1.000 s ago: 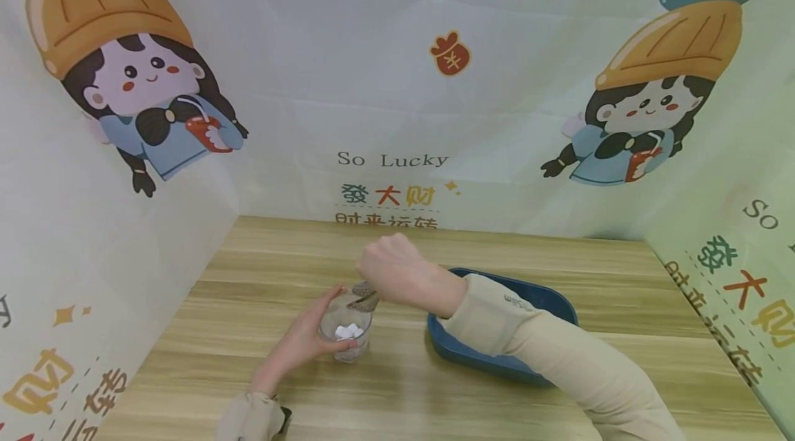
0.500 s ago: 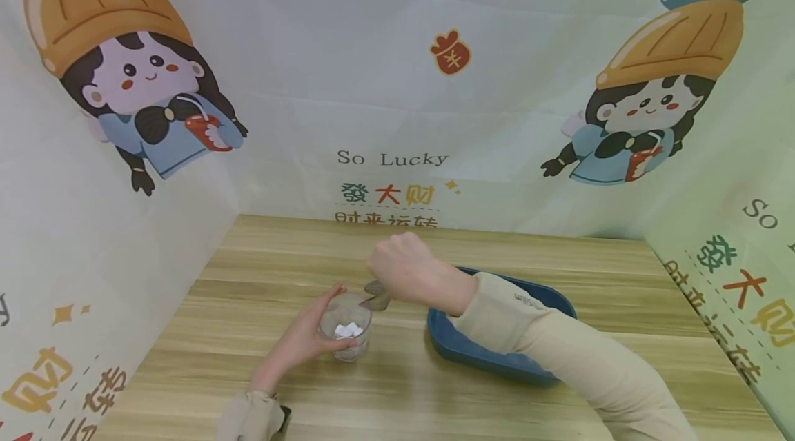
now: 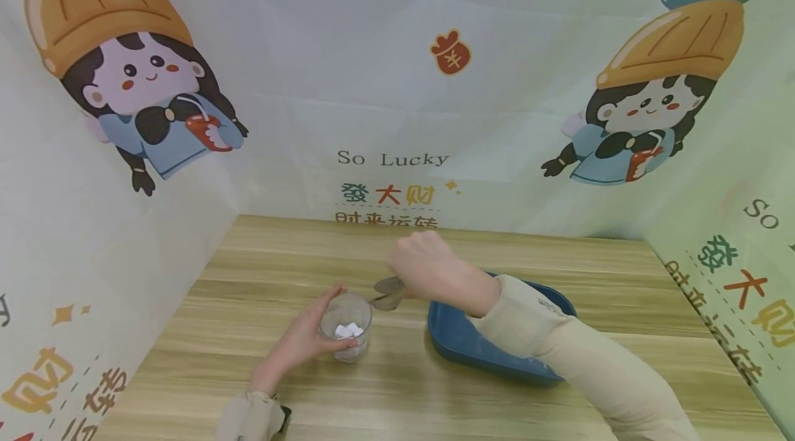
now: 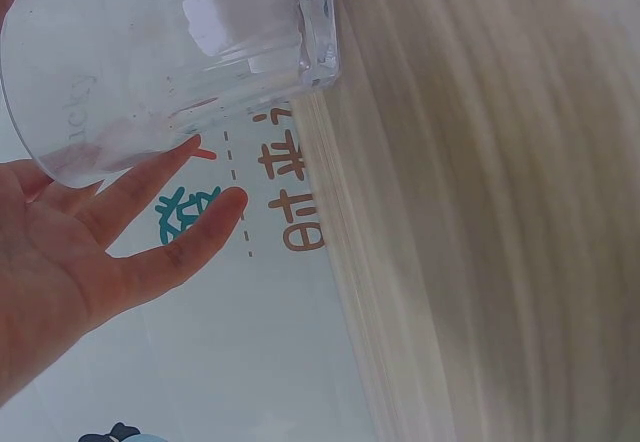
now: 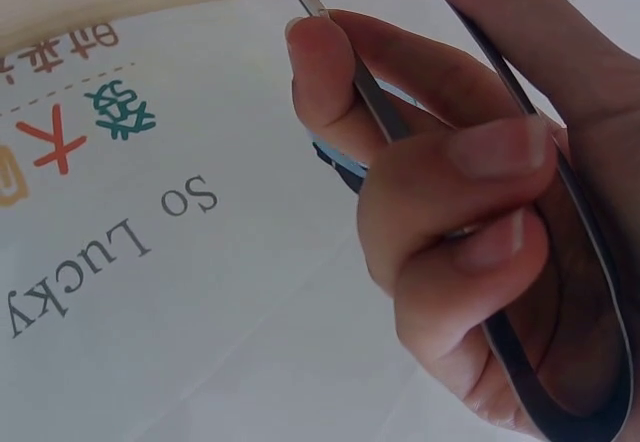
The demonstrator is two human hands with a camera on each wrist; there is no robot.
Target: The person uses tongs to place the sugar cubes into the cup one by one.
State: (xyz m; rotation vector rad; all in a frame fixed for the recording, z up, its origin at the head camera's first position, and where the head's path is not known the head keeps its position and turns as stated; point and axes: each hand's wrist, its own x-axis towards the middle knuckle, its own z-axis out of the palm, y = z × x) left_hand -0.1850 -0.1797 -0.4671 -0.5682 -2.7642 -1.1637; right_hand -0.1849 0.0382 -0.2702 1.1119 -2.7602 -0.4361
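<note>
My left hand (image 3: 303, 339) steadies a clear glass (image 3: 346, 306) on the table, thumb on the near side and fingers round the back. Several white cubes (image 3: 349, 331) lie in its bottom; through the wall in the left wrist view they look like pale blocks (image 4: 222, 12). Right of the rim, my right hand (image 3: 428, 263) grips metal tongs (image 3: 388, 301), their tips angled down to the left and spread apart with nothing visible between them. Up close in the right wrist view, fingers curl round one arm of the tongs (image 5: 378, 104), whose bend sits in the palm.
A blue tray (image 3: 466, 341) stands on the right of the wooden table (image 3: 298, 255), partly hidden under my right forearm and its beige sleeve (image 3: 577, 351). Printed cloth walls (image 3: 348, 82) enclose the table at the back and both sides.
My right hand has moved right with the tongs, from over the glass to beside its rim, nearer the tray. The left hand and the glass have stayed in place.
</note>
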